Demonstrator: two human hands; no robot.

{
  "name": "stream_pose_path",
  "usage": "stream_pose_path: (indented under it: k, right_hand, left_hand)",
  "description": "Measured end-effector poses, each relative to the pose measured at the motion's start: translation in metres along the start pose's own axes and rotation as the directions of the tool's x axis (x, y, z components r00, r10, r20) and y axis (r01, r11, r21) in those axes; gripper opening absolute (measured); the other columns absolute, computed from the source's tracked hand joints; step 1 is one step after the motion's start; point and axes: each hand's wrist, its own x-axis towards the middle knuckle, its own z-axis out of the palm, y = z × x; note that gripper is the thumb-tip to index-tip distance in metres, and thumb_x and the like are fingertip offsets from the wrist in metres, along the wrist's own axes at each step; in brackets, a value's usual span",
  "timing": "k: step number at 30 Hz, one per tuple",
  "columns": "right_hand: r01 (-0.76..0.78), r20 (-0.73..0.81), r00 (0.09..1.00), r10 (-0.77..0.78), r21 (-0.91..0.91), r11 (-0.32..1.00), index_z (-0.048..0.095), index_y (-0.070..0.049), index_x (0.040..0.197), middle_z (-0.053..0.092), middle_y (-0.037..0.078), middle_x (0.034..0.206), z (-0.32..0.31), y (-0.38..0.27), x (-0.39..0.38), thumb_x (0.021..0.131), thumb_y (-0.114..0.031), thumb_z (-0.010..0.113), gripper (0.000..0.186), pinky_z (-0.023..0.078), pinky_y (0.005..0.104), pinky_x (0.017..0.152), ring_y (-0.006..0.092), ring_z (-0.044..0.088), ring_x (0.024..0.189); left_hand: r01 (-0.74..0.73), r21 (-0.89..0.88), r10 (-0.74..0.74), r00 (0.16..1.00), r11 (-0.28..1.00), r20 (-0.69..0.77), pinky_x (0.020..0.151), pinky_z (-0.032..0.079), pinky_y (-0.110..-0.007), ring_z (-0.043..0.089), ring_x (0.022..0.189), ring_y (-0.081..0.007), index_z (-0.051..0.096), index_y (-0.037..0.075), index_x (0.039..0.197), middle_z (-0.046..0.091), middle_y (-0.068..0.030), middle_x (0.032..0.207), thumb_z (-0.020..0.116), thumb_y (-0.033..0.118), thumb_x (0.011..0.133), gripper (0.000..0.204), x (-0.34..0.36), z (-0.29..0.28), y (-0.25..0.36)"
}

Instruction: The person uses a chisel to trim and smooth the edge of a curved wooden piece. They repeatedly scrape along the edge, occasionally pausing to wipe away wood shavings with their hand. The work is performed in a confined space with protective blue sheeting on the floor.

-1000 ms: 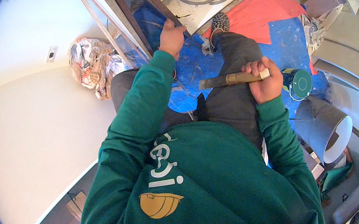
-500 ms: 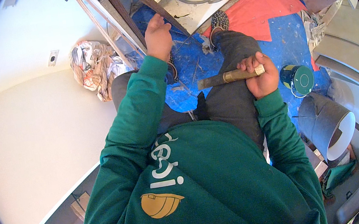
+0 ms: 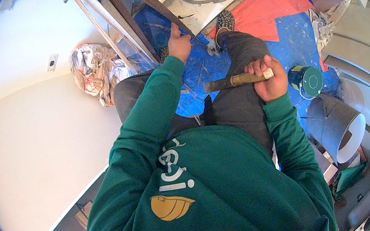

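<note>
Right hand (image 3: pixel 270 81) tight round chisel (image 3: pixel 235 80), left hand (image 3: pixel 179 47) half-curled

The tool handle (image 3: pixel 243 79) is brown, the sweatshirt (image 3: pixel 235 174) green, the shoe (image 3: pixel 225 21) black with pale spots.

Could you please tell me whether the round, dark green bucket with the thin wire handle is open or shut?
The bucket looks shut: a flat green lid covers the round end facing the camera.

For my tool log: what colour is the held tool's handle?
Brown handle, pale butt end; see the head view.
</note>
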Motion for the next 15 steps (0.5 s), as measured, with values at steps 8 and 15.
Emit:
stream_pose_path:
  k: [8,15]
  right_hand:
    - [-0.016,0.003,1.0,0.016,-0.039,0.999,0.052,-0.008,0.069,0.048,0.008,0.061,0.002,-0.001,0.003,0.095,-0.025,0.055,0.032,0.044,0.0453,0.079,0.026,0.05,0.068]
    - [-0.04,0.018,0.999,0.042,-0.066,0.997,0.05,-0.009,0.07,0.048,0.008,0.063,-0.001,0.001,0.002,0.097,-0.027,0.053,0.033,0.042,0.0464,0.085,0.0273,0.051,0.075]
  left_hand:
    - [-0.072,0.255,0.083,0.996,0.964,-0.033,0.107,0.041,-0.034,0.053,0.131,-0.0346,0.027,-0.008,0.152,0.053,-0.0286,0.141,0.062,0.007,0.083,0.079,0.018,-0.002,-0.04]
    - [-0.08,0.339,0.096,0.995,0.937,-0.031,0.106,0.042,-0.035,0.054,0.128,-0.0353,0.027,-0.008,0.151,0.05,-0.0293,0.141,0.065,0.009,0.083,0.079,0.011,-0.004,-0.031]
